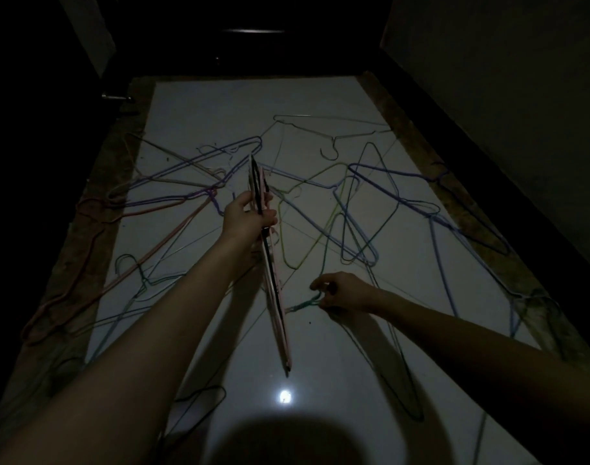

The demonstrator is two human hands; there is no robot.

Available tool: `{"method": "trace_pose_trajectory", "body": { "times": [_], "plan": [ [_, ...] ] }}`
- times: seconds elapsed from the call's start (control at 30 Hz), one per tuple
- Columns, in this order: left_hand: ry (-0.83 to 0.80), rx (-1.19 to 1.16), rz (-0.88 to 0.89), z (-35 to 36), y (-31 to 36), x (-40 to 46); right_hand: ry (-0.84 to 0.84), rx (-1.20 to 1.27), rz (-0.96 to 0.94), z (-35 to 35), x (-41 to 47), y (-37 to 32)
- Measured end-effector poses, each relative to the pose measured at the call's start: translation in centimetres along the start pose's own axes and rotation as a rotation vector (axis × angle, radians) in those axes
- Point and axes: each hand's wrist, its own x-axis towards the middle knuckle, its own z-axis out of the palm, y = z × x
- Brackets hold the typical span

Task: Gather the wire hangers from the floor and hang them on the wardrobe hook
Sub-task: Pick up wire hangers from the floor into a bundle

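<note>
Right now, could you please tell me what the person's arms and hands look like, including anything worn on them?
Both forearms are bare: no sleeves are in view. The left hand and right hand carry no gloves, and no watch or bracelet shows at either wrist. The light is too dim to rule out rings on the fingers.

Both forearms bare, no sleeves in view. Left hand [248,216] & right hand [340,292]: no rings, watch or gloves visible. Dim light; fine detail unclear.

dim, underexposed wide-angle view; one small bright glare spot [285,396] on the glossy floor [220,105], a rounded shadow [283,441] below it; corners fall to black, edges bowed.
</note>
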Motion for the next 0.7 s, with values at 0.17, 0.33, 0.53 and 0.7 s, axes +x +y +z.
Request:
{"method": "trace_pose_trajectory", "body": {
  "times": [0.17, 0.33, 0.53, 0.7],
  "plan": [
    [0.006, 0.0, 0.014, -1.9, 1.0, -0.1, 0.05, 0.033, 0.085, 0.3, 0.0, -0.9],
    [0.03, -0.006, 0.028, -3.5, 1.9, -0.4, 0.207, 0.087, 0.093, -0.7, 0.0, -2.0],
    [0.063, -0.042, 0.046, -4.4, 3.3, -0.9, 0.334, -0.067, 0.021, -3.7, -0.5, -3.8],
    [0.077, -0.028, 0.059, -4.7, 4.4, -1.0, 0.389, 0.048, -0.07, -5.6, -0.8, -5.7]
  ]
}}
